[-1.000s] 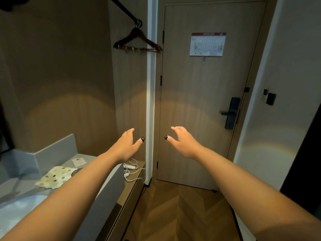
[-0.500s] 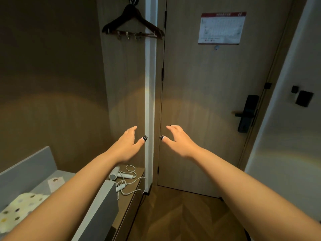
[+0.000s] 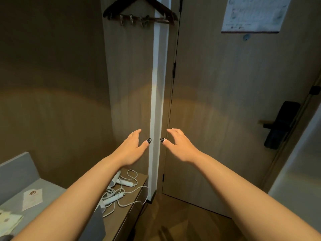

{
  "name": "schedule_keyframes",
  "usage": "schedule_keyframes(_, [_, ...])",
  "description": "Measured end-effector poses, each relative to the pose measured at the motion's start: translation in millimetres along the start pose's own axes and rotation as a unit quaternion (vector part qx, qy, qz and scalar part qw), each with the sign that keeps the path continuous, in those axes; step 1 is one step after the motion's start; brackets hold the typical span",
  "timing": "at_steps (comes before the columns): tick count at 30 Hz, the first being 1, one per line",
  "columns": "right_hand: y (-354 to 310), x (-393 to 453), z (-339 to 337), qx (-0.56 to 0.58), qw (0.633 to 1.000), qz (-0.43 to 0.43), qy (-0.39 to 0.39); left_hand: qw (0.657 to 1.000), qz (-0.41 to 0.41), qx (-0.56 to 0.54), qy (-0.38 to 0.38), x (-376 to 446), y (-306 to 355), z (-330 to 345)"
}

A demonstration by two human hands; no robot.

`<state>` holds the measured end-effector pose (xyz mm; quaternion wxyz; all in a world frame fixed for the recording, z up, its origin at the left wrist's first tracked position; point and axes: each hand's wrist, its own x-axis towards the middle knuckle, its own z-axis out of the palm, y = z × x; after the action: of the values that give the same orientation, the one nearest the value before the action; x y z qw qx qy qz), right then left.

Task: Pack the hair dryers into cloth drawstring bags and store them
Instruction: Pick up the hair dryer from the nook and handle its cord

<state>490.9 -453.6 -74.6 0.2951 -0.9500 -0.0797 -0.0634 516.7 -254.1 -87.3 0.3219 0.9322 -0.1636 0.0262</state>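
Note:
Two white hair dryers [image 3: 121, 183] lie with tangled white cords [image 3: 128, 197] on a low wooden shelf [image 3: 132, 204], partly hidden behind my left forearm. My left hand [image 3: 132, 146] is stretched out in the air above them, fingers relaxed, holding nothing. My right hand [image 3: 178, 145] is held out beside it, fingers loosely bent, also holding nothing. A spotted cloth [image 3: 8, 221] shows at the lower left edge on the grey counter [image 3: 50, 193].
A wooden door [image 3: 225, 101] with a black lock [image 3: 278, 126] faces me. A dark clothes hanger [image 3: 140, 14] hangs at the top. A small card [image 3: 33, 199] lies on the counter. Wooden floor [image 3: 182, 223] lies below the door.
The view has moved closer to the door and shelf. The hair dryers now show more fully; the spotted cloth has slid to the frame's edge. Both hands stay outstretched.

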Motion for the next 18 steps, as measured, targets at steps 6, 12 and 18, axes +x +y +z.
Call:
schedule_keyframes(6, [46, 73, -6, 0.016, 0.999, -0.033, -0.038, 0.999, -0.046, -0.002, 0.008, 66, -11, 29])
schedule_keyframes(12, [82, 127, 17, 0.039, 0.994, -0.049, -0.084, 0.995, -0.101, -0.009, 0.005, 102, -41, 52])
schedule_keyframes(18, [103, 172, 63, 0.072, 0.988, -0.035, -0.135, 0.987, -0.154, -0.042, 0.003, 132, -90, 72])
